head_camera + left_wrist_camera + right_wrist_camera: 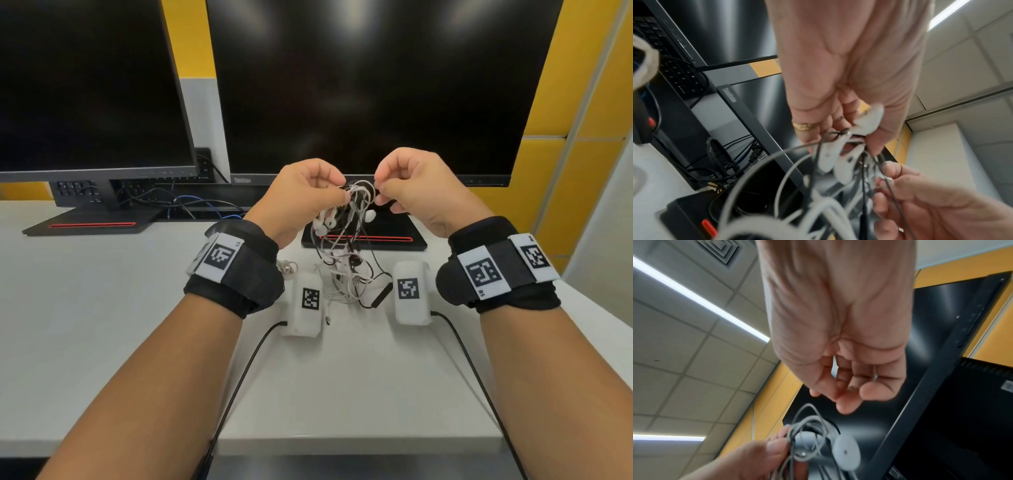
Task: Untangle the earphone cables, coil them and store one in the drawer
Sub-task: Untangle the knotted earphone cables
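We hold the knotted bundle of white and black earphone cables [346,240] raised above the white tabletop [102,325], our left hand [301,192] pinching its top at 9 o'clock and our right hand [414,185] pinching strands at 3 o'clock. If we pull apart too hard, the knot may tighten. The dangling white earbuds [325,222] may snag in loops, and the tail resting on the tabletop may drag.

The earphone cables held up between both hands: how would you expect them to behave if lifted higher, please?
Probably floppy: the earphone cables droop in loose loops from the left hand and right hand. Likely light, since fingertip pinches carry them. Apt to snag; black and white strands are knotted together.
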`<state>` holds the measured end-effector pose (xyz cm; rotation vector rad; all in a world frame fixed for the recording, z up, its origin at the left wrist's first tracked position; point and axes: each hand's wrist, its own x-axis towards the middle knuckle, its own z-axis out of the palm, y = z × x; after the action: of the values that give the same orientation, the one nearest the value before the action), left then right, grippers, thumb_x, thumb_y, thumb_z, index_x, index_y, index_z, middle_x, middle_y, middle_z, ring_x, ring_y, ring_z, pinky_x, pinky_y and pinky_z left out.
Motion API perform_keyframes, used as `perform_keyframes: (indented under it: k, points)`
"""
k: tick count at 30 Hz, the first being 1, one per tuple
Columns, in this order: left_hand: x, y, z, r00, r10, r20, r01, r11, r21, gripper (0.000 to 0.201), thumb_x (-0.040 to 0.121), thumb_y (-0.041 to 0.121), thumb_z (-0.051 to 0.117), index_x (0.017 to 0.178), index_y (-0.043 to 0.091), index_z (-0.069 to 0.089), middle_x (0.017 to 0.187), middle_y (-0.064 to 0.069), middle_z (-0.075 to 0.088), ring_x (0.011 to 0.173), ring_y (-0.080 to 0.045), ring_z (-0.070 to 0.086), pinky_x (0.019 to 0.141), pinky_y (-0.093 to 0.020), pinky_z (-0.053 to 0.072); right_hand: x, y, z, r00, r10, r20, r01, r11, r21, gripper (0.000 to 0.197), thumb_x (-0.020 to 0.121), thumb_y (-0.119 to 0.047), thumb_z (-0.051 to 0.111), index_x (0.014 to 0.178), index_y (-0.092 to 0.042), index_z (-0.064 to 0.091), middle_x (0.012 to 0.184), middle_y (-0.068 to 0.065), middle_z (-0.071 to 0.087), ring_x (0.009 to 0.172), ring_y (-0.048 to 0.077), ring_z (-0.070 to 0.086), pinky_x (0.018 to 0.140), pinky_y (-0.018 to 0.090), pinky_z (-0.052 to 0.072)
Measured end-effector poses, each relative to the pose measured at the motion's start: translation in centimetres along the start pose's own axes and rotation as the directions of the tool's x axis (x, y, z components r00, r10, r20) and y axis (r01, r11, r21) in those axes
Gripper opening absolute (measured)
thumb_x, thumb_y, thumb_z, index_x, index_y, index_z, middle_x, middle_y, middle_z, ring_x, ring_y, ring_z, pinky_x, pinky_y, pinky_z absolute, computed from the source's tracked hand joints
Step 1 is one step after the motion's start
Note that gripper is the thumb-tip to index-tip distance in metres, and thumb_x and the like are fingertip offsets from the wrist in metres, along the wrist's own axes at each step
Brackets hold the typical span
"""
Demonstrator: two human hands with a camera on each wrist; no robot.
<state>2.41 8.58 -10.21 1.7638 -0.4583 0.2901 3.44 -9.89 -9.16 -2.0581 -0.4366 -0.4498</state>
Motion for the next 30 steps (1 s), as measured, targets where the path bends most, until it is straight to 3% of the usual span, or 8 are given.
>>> perform_keyframes:
  k: [5, 7, 13, 17, 22, 26, 28, 30]
  points:
    - [0.17, -0.25, 0.33, 1.000, -0.002, -0.027, 0.001, 1.000, -0.013, 0.011, 0.088, 0.001, 0.065, 0.092, 0.011, 0.065, 0.087, -0.014, 0.068, 0.075, -0.015, 0.065, 0.064, -0.019, 0.051, -0.43, -0.63, 0.03, 0.993, 0.040, 0.108, -0.051, 0.994, 0.099, 0.003, 0.089, -0.017, 0.067, 0.088, -0.018, 0.070, 0.086, 0.001, 0.073, 0.077, 0.010, 0.070, 0.069, 0.027, 0.054]
    - [0.15, -0.31, 0.41, 1.000, 0.002, -0.006, -0.003, 0.999, -0.037, 0.009, 0.089, 0.003, 0.063, 0.091, 0.012, 0.065, 0.084, -0.009, 0.068, 0.072, -0.013, 0.066, 0.064, -0.020, 0.052, -0.51, -0.53, 0.13, 0.988, 0.036, 0.151, -0.047, 0.996, 0.071, 0.011, 0.086, -0.022, 0.073, 0.095, -0.018, 0.070, 0.089, 0.002, 0.075, 0.082, 0.011, 0.072, 0.072, 0.029, 0.057]
    - [0.01, -0.16, 0.34, 0.999, -0.014, 0.045, 0.017, 0.996, -0.086, 0.013, 0.094, 0.001, 0.055, 0.094, 0.013, 0.058, 0.079, -0.003, 0.064, 0.073, -0.013, 0.065, 0.068, -0.026, 0.054, -0.35, -0.50, 0.26, 0.996, 0.014, 0.093, -0.016, 1.000, 0.024, 0.013, 0.087, -0.005, 0.068, 0.088, -0.018, 0.067, 0.081, 0.003, 0.074, 0.074, 0.010, 0.070, 0.073, 0.030, 0.055]
    - [-0.13, -0.14, 0.30, 0.993, -0.012, 0.114, 0.011, 1.000, 0.008, 0.020, 0.088, -0.003, 0.061, 0.096, 0.015, 0.056, 0.089, -0.005, 0.060, 0.074, -0.014, 0.061, 0.063, -0.025, 0.050, -0.32, -0.44, 0.24, 0.997, 0.010, 0.071, -0.021, 0.988, 0.155, 0.018, 0.088, 0.003, 0.060, 0.085, -0.014, 0.065, 0.083, 0.010, 0.072, 0.079, 0.017, 0.070, 0.078, 0.033, 0.058]
    - [0.14, -0.56, 0.20, 1.000, 0.004, 0.016, -0.006, 0.990, 0.141, 0.019, 0.084, -0.003, 0.062, 0.087, 0.015, 0.059, 0.084, -0.007, 0.060, 0.075, -0.019, 0.058, 0.066, -0.033, 0.051, -0.26, -0.62, 0.06, 0.997, 0.027, 0.076, -0.044, 0.973, 0.227, 0.025, 0.087, 0.008, 0.052, 0.082, -0.013, 0.065, 0.075, 0.008, 0.061, 0.062, 0.011, 0.057, 0.062, 0.027, 0.048]
    - [0.52, -0.91, 0.16, 0.992, 0.042, -0.117, -0.014, 0.973, 0.232, 0.014, 0.086, 0.004, 0.064, 0.084, 0.018, 0.061, 0.084, -0.005, 0.064, 0.073, -0.012, 0.060, 0.062, -0.018, 0.053, -0.31, -1.00, -0.04, 0.990, 0.078, 0.120, -0.109, 0.954, 0.280, 0.028, 0.087, 0.007, 0.045, 0.082, -0.011, 0.065, 0.074, 0.007, 0.057, 0.057, 0.010, 0.050, 0.054, 0.022, 0.044]
    - [0.61, -0.95, 0.14, 0.990, 0.053, -0.132, -0.022, 0.974, 0.227, 0.015, 0.087, 0.004, 0.064, 0.083, 0.018, 0.060, 0.084, -0.007, 0.063, 0.070, -0.011, 0.059, 0.058, -0.012, 0.051, -0.29, -1.12, 0.12, 0.989, 0.078, 0.123, -0.111, 0.951, 0.290, 0.027, 0.088, 0.006, 0.046, 0.081, -0.010, 0.066, 0.076, 0.009, 0.059, 0.060, 0.012, 0.053, 0.057, 0.023, 0.047]
    - [0.51, -0.78, 0.14, 0.992, 0.058, -0.115, -0.033, 0.978, 0.206, 0.012, 0.087, 0.006, 0.066, 0.083, 0.017, 0.062, 0.082, -0.010, 0.063, 0.070, -0.012, 0.059, 0.063, -0.015, 0.053, -0.33, -1.08, 0.21, 0.990, 0.070, 0.119, -0.103, 0.949, 0.297, 0.025, 0.090, 0.005, 0.049, 0.083, -0.009, 0.067, 0.076, 0.008, 0.063, 0.066, 0.012, 0.060, 0.064, 0.026, 0.053]
